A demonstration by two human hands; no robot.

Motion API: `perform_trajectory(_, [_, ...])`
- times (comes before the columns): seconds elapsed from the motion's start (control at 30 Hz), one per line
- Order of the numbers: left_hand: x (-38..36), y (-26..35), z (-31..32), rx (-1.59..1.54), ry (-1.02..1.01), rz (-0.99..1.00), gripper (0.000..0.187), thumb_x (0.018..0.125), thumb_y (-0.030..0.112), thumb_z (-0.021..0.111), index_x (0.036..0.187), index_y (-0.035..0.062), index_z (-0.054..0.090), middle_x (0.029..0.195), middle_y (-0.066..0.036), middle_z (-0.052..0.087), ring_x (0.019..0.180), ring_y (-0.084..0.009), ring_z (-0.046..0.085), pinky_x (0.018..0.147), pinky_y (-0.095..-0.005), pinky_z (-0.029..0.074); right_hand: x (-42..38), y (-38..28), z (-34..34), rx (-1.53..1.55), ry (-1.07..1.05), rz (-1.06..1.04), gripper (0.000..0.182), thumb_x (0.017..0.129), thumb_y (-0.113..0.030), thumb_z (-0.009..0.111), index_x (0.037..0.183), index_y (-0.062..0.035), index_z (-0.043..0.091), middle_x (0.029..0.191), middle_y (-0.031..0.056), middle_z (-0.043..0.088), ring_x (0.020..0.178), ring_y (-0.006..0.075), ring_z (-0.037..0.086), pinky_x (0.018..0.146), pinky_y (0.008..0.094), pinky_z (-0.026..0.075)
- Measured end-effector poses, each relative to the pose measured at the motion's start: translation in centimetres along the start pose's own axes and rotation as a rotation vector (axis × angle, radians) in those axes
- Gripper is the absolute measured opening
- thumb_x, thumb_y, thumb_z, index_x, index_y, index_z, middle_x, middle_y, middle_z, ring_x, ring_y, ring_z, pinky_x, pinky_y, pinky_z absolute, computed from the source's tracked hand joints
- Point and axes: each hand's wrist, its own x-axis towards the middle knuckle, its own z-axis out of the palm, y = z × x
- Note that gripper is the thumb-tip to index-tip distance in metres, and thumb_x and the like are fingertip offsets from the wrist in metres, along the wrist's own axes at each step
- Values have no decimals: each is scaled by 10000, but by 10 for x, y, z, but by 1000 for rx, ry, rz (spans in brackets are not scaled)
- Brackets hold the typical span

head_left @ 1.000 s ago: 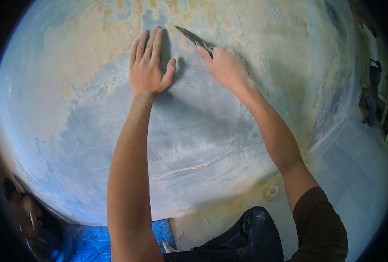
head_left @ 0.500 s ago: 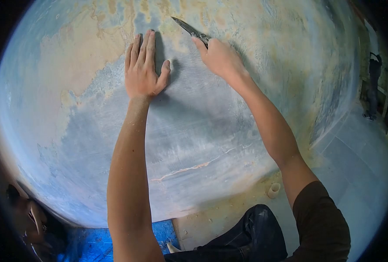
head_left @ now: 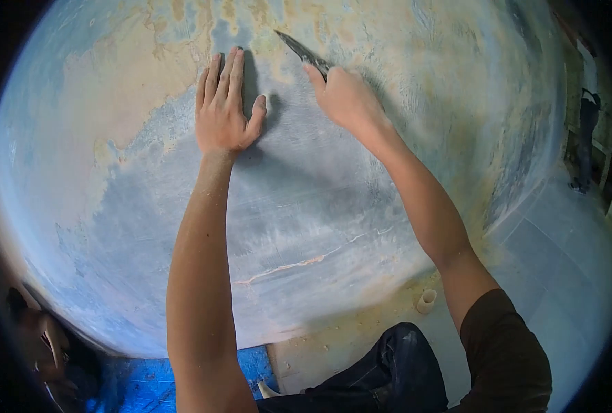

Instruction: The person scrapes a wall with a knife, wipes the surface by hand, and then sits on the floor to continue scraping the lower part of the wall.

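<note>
My left hand (head_left: 223, 113) lies flat on a mottled blue-grey and ochre wall (head_left: 306, 186), its fingers pointing up and its thumb apart. To its right, my right hand (head_left: 350, 100) is closed around a knife (head_left: 302, 53) with a dark, pointed blade. The blade points up and to the left, against or very close to the wall. My fist hides most of the handle. A pale crack (head_left: 306, 262) runs across the wall's lower part.
A small pale cup (head_left: 426, 301) stands on the floor near my knee (head_left: 416, 351). A blue sheet (head_left: 147, 382) lies below the wall. One person (head_left: 47, 344) is at the lower left; another person (head_left: 587, 134) stands at the far right.
The knife and my right hand have shifted slightly down and to the right along the wall. My left hand stays flat in place. The whole view has shifted a little.
</note>
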Motion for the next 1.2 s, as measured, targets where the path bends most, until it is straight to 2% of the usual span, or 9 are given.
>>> perform_trajectory(0.1, [0,-1,0,-3,5,4,694,944,388,509,1573,128,371,1592,-67,429,1502,-311,331,1243,-460,243,-8,6,-5,-48,48,-36,694,1061,-520,402,858,58,729,814,273,718,798,438,722,748,527,566])
perform_trajectory(0.2, [0,0,0,-5,-3,4,696,945,391,508,1575,131,368,1595,-63,426,1504,-311,328,1244,-462,240,6,2,-16,21,-35,-2,701,1062,-522,398,857,61,730,829,276,719,803,435,722,747,529,564])
perform_trajectory(0.3, [0,0,0,-5,-13,-8,696,947,394,504,1576,131,366,1595,-61,425,1504,-311,327,1244,-463,238,7,-1,-3,17,-7,39,705,1064,-524,393,865,61,731,813,266,719,786,428,720,738,525,562])
perform_trajectory(0.5, [1,0,0,-5,2,-2,708,932,388,521,1571,122,374,1589,-70,434,1496,-323,339,1243,-464,238,8,7,-17,-1,-27,-32,698,1065,-521,390,908,68,728,809,268,718,781,436,723,731,517,578])
perform_trajectory(0.6, [1,0,1,-24,6,2,707,927,383,528,1569,124,381,1586,-71,439,1491,-330,345,1240,-466,242,11,3,-11,67,32,6,767,1061,-544,394,744,97,672,689,293,657,701,451,685,680,526,544])
perform_trajectory(0.7, [2,0,1,-19,14,7,703,927,376,529,1569,129,384,1585,-70,441,1490,-333,347,1237,-467,249,2,7,-1,28,33,-22,765,1060,-545,399,745,97,672,664,284,649,672,450,680,655,524,542])
perform_trajectory(0.97, [0,-3,3,35,11,25,712,922,397,510,1564,114,388,1577,-62,453,1480,-314,368,1234,-456,265,25,6,-10,87,92,-65,765,1066,-539,389,697,79,646,589,233,611,565,372,648,585,496,527])
perform_trajectory(1.1, [-1,-3,4,4,15,25,675,963,418,485,1566,129,391,1592,-60,433,1485,-334,356,1231,-476,258,6,8,0,24,74,-69,761,1065,-546,391,682,63,640,562,203,591,533,326,633,564,476,522])
perform_trajectory(1.2, [0,-2,3,-3,22,22,674,969,434,474,1562,126,396,1589,-62,437,1484,-337,357,1228,-481,259,-5,6,-17,29,-118,12,688,1074,-499,382,874,63,725,790,271,712,780,421,727,718,518,576])
